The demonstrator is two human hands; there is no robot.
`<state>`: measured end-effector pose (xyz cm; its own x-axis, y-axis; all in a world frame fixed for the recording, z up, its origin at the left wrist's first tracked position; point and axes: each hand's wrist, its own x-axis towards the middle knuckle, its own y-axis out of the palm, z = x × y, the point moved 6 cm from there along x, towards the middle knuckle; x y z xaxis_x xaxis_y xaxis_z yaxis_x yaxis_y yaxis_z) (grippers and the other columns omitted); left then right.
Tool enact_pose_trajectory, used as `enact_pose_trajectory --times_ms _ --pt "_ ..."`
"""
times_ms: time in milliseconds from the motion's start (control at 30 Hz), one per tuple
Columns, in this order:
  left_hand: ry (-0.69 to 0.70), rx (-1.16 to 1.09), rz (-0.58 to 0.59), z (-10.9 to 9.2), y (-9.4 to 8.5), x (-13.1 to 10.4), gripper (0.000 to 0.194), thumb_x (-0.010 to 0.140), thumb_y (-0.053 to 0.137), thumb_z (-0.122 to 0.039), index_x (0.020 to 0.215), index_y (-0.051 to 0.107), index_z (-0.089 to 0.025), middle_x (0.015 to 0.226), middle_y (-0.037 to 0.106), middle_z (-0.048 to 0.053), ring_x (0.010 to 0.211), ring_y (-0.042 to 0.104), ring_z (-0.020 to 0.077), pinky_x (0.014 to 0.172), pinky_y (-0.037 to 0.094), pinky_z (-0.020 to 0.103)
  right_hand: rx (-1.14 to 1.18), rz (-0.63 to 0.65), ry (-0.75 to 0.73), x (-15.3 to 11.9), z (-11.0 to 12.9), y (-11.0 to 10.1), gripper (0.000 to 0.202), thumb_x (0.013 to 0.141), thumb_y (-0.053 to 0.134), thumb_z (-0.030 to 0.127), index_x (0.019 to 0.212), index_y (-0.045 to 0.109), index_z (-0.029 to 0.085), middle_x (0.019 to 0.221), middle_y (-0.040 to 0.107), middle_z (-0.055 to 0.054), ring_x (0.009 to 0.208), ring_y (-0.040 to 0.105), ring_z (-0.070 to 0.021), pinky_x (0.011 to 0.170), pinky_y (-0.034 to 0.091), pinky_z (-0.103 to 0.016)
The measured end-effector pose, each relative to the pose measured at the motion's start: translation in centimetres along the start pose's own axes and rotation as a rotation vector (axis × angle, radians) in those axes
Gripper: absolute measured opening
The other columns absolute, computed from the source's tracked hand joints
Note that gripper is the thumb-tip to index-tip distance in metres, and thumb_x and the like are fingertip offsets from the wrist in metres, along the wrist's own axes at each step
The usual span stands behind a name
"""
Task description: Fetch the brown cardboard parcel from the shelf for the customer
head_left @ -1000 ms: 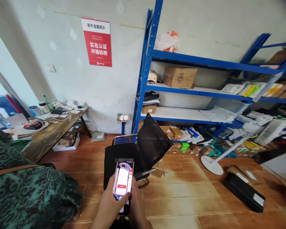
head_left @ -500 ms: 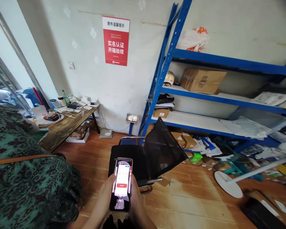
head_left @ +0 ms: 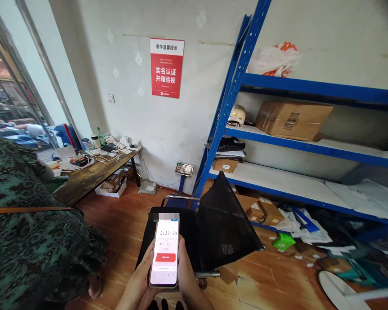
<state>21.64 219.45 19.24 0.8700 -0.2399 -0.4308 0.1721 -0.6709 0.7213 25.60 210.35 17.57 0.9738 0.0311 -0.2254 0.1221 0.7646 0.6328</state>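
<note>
A smartphone (head_left: 164, 252) with a lit white screen, a timer readout and a red button sits upright low in the middle of the head view. My left hand (head_left: 138, 282) grips its left edge and my right hand (head_left: 188, 280) grips its right edge. Just behind the phone stands a black mesh office chair (head_left: 213, 224) with its back tilted over.
A person in a green patterned top (head_left: 29, 241) stands close on the left. A cluttered wooden desk (head_left: 87, 176) is behind them. Blue metal shelving (head_left: 294, 142) with cardboard boxes fills the right. Boxes, papers and a white fan base (head_left: 339, 292) litter the tiled floor.
The view has swung left and closer to the chair. The phone screen changed from a pop-up card to a white timer page. My left thumb has come off the screen.
</note>
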Motion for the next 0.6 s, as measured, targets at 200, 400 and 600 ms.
enact_pose_trajectory --times_ms 200,400,600 --pt "0.062 -0.045 -0.062 -1.0 0.3 3.0 0.098 0.076 0.077 -0.042 0.154 0.019 -0.031 0.128 0.065 0.011 0.108 0.066 0.0306 0.077 0.058 0.036 -0.235 0.172 0.021 3.6 1.1 0.0 0.081 0.072 0.051 0.084 0.115 0.063 0.017 0.116 0.070 -0.010 0.113 0.060 -0.0256 0.101 0.043 -0.039" --pt "0.148 -0.070 -0.068 -6.4 -1.1 9.4 0.079 0.088 0.064 -0.031 0.153 0.020 -0.025 0.112 0.071 0.011 0.082 0.071 0.0242 0.062 0.060 0.034 -0.236 0.080 0.083 9.7 0.4 0.1 0.087 0.061 0.057 0.089 0.116 0.064 0.021 0.118 0.069 -0.010 0.111 0.061 -0.0271 0.096 0.047 -0.041" --pt "0.218 -0.180 -0.081 -15.7 -4.8 20.6 0.077 0.090 0.062 -0.028 0.153 0.019 -0.030 0.110 0.071 0.009 0.083 0.070 0.0227 0.066 0.060 0.036 -0.270 -0.298 0.137 18.5 -2.6 -6.8 0.072 0.064 0.053 0.088 0.098 0.070 0.027 0.093 0.071 -0.012 0.082 0.069 -0.0307 0.085 0.054 -0.055"
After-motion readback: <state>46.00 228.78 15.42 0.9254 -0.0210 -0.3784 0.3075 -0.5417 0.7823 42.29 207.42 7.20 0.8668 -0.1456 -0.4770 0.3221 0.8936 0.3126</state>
